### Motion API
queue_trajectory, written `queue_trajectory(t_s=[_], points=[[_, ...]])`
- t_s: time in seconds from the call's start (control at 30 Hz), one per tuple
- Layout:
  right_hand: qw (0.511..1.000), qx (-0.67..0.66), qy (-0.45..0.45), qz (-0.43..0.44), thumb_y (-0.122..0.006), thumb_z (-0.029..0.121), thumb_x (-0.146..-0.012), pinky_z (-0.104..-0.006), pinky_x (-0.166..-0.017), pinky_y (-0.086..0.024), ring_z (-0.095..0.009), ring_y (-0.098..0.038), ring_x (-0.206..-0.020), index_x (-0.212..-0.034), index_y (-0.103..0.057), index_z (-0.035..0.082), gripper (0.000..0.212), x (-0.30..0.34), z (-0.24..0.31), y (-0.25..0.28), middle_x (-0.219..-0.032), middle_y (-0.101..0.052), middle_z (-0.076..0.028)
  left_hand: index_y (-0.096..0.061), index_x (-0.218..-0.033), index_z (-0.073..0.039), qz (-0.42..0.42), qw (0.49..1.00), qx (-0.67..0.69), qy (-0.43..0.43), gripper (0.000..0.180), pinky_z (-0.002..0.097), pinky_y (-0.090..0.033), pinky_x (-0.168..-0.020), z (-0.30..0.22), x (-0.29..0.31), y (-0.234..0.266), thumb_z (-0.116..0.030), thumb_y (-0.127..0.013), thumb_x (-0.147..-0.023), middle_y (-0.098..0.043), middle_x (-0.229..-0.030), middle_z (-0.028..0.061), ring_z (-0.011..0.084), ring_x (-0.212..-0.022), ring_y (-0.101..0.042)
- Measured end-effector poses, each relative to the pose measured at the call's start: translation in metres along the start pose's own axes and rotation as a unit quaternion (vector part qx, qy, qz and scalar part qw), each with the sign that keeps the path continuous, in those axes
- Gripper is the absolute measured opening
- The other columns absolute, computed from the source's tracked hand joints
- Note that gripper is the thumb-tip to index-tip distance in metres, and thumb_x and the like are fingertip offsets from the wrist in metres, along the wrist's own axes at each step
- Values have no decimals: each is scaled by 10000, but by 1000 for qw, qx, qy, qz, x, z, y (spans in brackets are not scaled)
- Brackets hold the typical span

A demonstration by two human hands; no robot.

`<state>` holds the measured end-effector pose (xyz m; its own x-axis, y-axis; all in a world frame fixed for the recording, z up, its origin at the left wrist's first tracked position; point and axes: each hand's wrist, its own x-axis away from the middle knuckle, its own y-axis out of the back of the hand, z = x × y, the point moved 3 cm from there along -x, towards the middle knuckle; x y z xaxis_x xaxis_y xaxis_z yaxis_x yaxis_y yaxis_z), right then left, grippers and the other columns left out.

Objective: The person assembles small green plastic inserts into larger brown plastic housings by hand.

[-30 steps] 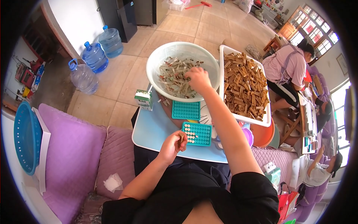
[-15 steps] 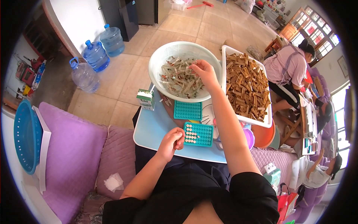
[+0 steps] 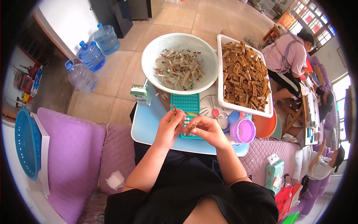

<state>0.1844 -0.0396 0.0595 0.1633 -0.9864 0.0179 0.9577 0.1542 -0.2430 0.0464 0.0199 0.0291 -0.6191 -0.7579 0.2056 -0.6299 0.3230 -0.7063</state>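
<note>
Back from the big white bowl comes the right hand; half a second ago it was reaching into the bowl, and now it sits close by the left hand, over the teal tray at the near edge of the small blue table. Both hands are pinched shut on little thin sticks, and their fingertips almost touch. One stick pokes up from the left hand. The teal tray is mostly hidden under the hands.

Just past it lies a second teal tray with rows of tiny holes. Beyond that is the white bowl, full of small mixed bits. Next to the bowl stands a long white bin heaped with brown blocks. A purple cup sits near the right hand. A small green and white carton stands at the table's left corner.
</note>
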Motion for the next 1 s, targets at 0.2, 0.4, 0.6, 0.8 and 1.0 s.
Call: queue_trajectory(t_s=[0.2, 0.4, 0.6, 0.8, 1.0], points=[[989, -135, 28, 46, -590, 56, -873, -341, -867, -466, -201, -615, -927, -983, -573, -16, 132, 36, -21, 19, -970, -648, -136, -560, -901, -37, -16, 997, -51, -55, 192, 199, -294, -484, 6, 7, -22, -228, -564, -918, -472, -668, -33, 31, -519, -347], [970, -225, 86, 21, -635, 322, -852, -386, -918, -446, -247, -577, -1036, -1076, -558, -46, 438, 42, -9, 39, -1068, -603, -159, -568, -894, -29, 71, 989, -128, -6, 182, 197, -348, -534, 14, 16, -45, -210, -564, -917, -509, -707, -20, 45, -582, -418], [995, -92, -10, -28, -634, 162, -850, -332, -828, -472, -185, -577, -916, -979, -594, -21, 227, 39, 12, 28, -1040, -551, -83, -584, -979, 10, 150, 954, -256, 44, 227, 210, -391, -648, 28, 21, -54, -208, -571, -917, -555, -781, -15, 64, -674, -467], [977, -173, 33, -124, -626, 54, -845, -306, -810, -493, -162, -601, -863, -987, -601, -14, 159, 44, -13, 38, -940, -616, -70, -604, -1021, -25, 5, 859, -477, -187, 226, 224, -341, -489, 14, 27, -62, -75, -677, -813, -585, -758, 11, 66, -559, -417], [952, -285, -4, -108, -643, 80, -842, -315, -821, -496, -170, -607, -883, -972, -619, -7, 159, 49, -19, 33, -948, -629, -71, -631, -952, -25, 25, 811, -479, -334, 268, 236, -424, -594, 18, 27, -57, 5, -745, -710, -631, -827, 43, 110, -688, -551]])
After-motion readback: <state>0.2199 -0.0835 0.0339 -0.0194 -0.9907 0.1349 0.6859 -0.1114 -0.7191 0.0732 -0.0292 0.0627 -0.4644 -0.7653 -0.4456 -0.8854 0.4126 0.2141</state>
